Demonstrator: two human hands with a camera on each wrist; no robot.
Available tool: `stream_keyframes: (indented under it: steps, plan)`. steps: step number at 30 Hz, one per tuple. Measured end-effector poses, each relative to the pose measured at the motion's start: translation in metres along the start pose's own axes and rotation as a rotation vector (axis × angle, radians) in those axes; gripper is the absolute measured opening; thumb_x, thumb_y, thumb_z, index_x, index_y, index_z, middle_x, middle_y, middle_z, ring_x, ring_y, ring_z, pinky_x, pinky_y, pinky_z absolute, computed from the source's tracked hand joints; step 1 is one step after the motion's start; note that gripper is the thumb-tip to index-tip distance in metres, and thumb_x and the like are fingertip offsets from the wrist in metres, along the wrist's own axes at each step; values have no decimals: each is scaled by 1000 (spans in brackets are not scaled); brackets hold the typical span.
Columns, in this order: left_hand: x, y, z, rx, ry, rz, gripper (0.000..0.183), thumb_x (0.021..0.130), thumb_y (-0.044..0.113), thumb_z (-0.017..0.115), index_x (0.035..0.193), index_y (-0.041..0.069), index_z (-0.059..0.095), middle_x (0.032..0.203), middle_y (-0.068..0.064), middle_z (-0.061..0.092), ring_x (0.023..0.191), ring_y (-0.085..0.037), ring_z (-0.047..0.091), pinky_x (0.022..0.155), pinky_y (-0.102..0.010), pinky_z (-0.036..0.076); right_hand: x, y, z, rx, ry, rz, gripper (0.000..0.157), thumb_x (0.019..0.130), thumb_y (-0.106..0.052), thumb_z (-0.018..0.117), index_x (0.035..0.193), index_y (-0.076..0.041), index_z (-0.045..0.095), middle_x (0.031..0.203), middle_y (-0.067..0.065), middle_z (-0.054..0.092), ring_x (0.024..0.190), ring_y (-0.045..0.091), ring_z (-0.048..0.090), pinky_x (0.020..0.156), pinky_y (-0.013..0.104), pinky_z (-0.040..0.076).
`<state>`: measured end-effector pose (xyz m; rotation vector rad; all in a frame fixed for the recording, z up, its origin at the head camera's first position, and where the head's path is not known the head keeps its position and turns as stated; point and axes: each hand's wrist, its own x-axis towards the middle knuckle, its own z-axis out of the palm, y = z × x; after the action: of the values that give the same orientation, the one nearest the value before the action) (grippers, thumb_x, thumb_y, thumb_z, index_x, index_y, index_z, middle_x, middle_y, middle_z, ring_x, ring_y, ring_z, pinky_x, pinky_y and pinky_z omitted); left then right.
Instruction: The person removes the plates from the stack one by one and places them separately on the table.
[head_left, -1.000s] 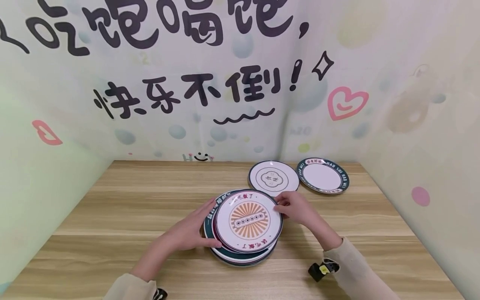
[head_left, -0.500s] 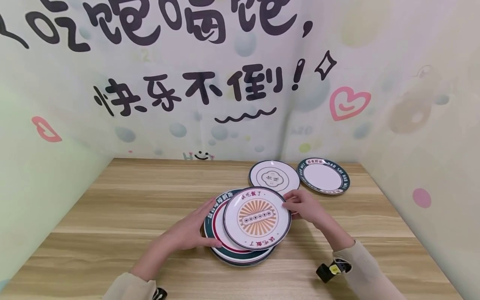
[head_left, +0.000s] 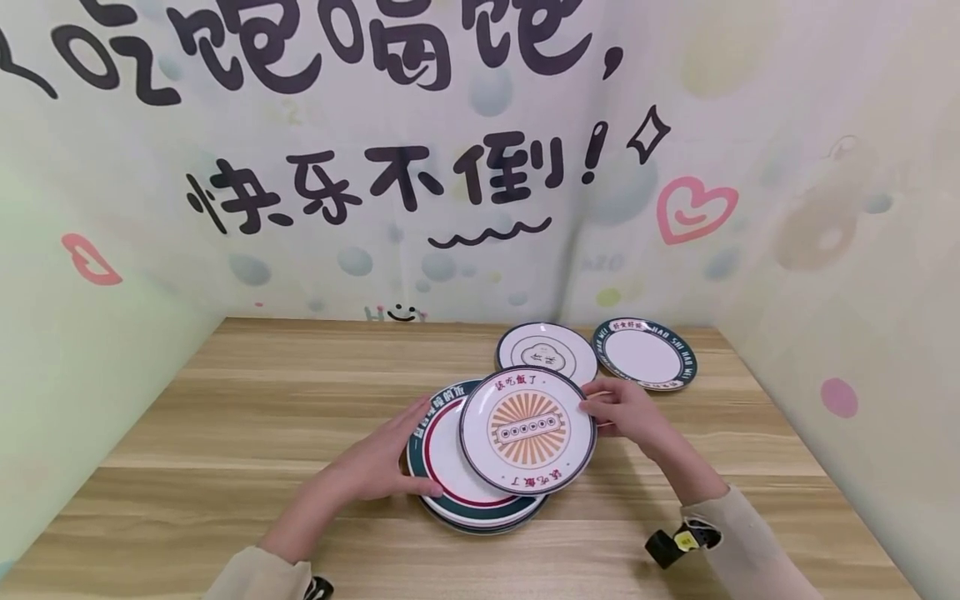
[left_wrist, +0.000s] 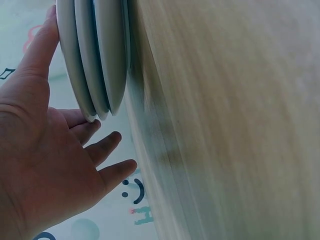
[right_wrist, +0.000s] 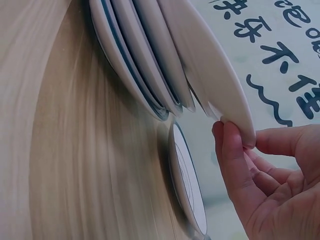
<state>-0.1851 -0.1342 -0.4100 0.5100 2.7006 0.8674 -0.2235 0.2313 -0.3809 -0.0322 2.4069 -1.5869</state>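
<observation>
A white plate [head_left: 528, 429] with an orange sunburst print is pinched at its right rim by my right hand [head_left: 630, 412], thumb on top. It overlaps a stack of plates [head_left: 442, 454] whose top one has a green rim and a red ring. In the right wrist view the sunburst plate [right_wrist: 220, 75] is tilted, its right edge lifted off the stack. My left hand [head_left: 382, 462] rests against the stack's left side, thumb near the front rim. In the left wrist view, this left hand [left_wrist: 60, 155] has spread fingers, some touching the plates' edges [left_wrist: 85, 65].
Behind the stack lies a white plate [head_left: 517, 350] with a dark rim, partly covered by the sunburst plate. To its right is a plate with a green lettered rim [head_left: 645, 354]. The wooden table [head_left: 262, 400] meets a printed wall [head_left: 315, 275] at the back.
My right hand has drawn the sunburst plate rightward and slightly back, uncovering more of the green-rimmed plate beneath. My left hand has stayed at the stack's left side.
</observation>
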Motion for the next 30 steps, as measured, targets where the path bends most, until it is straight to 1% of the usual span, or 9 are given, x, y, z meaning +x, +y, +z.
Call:
stream_keyframes:
  steps: [5, 10, 17, 30]
  plan:
    - [-1, 1, -1, 15, 3, 1, 120, 69, 61, 82, 161, 17, 19, 168, -6, 18, 153, -35, 23, 118, -59, 32, -5, 1, -10, 19, 18, -15, 39, 97, -10, 62, 128, 11, 52, 91, 2, 71, 78, 7, 65, 71, 28, 62]
    - [0, 2, -1, 23, 3, -1, 120, 69, 62, 82, 161, 17, 19, 168, -6, 18, 153, -34, 23, 118, -59, 33, -9, 1, -21, 22, 34, -21, 42, 98, -10, 60, 132, 12, 49, 88, -1, 70, 76, 6, 66, 71, 26, 62]
    - [0, 1, 0, 24, 4, 22, 119, 70, 60, 83, 161, 15, 19, 168, -8, 18, 153, -35, 23, 119, -58, 31, -12, 4, -34, 8, 55, -6, 42, 99, -12, 59, 132, 12, 47, 85, -4, 68, 75, 6, 66, 71, 25, 62]
    - [0, 0, 0, 10, 1, 26, 119, 71, 59, 83, 161, 15, 19, 168, -9, 18, 153, -35, 23, 119, -58, 32, -20, 12, -59, 33, 70, -10, 46, 100, -13, 57, 134, 15, 43, 85, -9, 66, 74, 2, 66, 71, 21, 60]
